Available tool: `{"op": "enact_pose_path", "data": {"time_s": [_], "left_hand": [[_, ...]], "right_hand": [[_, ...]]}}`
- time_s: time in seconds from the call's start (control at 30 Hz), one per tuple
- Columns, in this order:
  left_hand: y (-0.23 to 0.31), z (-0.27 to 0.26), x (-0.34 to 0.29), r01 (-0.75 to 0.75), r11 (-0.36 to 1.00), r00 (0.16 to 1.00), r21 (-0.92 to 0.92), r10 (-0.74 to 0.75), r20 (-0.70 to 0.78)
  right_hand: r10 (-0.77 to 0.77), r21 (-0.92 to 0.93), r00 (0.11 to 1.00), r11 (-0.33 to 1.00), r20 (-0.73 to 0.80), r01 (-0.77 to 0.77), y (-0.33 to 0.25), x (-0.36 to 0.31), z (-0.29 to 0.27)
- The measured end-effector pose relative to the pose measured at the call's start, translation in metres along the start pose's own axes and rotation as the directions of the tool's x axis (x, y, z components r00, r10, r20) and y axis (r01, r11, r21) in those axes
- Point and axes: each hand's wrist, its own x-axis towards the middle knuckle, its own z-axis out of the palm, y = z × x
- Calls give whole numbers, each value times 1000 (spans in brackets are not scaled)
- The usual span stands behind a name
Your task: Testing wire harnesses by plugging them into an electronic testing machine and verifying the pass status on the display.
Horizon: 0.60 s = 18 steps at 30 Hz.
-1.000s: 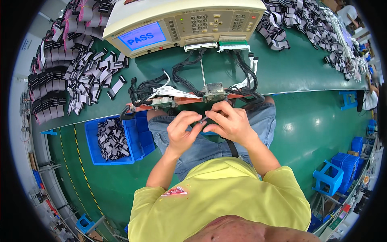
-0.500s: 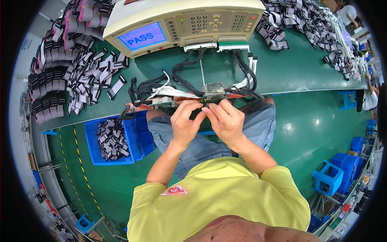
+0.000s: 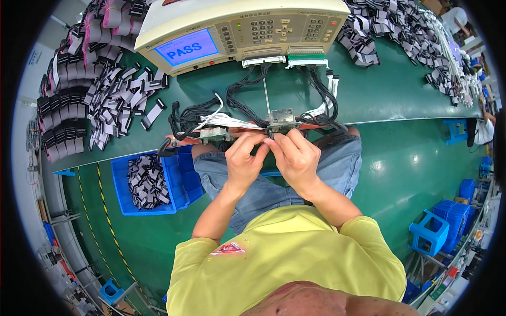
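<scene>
Green-topped workbench: at its near edge, a small dark piece, mostly hidden, is pinched between left-hand and right-hand fingertips, beside a clear, blocky fixture; beyond stands a cream, boxy tester.

A small, dark, connector-like piece is pinched right at the near side of a boxy, translucent greyish fixture, mostly covered, so its full shape and whether it is seated cannot be told. The fixture, partly green below, stands at the near edge of the green worktop.
</scene>
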Motion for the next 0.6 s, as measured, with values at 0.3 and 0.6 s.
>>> {"op": "enact_pose_path", "data": {"time_s": [0.3,0.6], "left_hand": [[1,1,1,12,1000,1000,-8,-12,3],[0,1,1,20,999,1000,-25,-20,-23]], "right_hand": [[31,-3,999,1000,44,-31,-3,3,-5],[39,-32,998,999,47,-37,-2,3,-6]]}}
